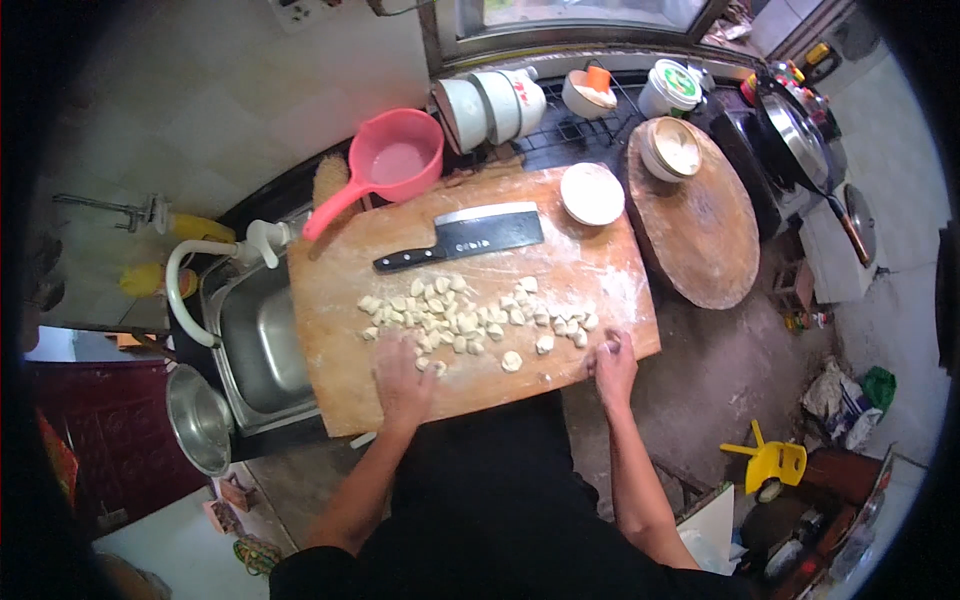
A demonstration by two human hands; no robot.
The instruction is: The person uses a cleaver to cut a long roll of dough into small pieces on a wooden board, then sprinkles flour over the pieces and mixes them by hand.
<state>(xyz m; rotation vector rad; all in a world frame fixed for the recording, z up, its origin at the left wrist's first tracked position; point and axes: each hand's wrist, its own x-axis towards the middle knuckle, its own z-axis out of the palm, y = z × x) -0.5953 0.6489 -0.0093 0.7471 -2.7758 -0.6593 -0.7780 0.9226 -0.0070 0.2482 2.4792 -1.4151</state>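
Observation:
A floured wooden board lies before me, with many small pieces of dough scattered across its middle. My left hand, slightly blurred, is palm down on the board, fingers spread at the lower left edge of the pieces. At the right end, my right hand is low over the board with its fingers curled. Whether anything is inside those fingers is hidden. Two flattened pieces, one a round of dough, sit apart between my hands. Behind the pieces lies a cleaver with a black handle, beside a white bowl.
A pink plastic ladle rests at the board's back left corner. Left is a steel sink with a white faucet. An oval wooden board bearing stacked bowls stands right, near a wok. Stacked bowls line the back.

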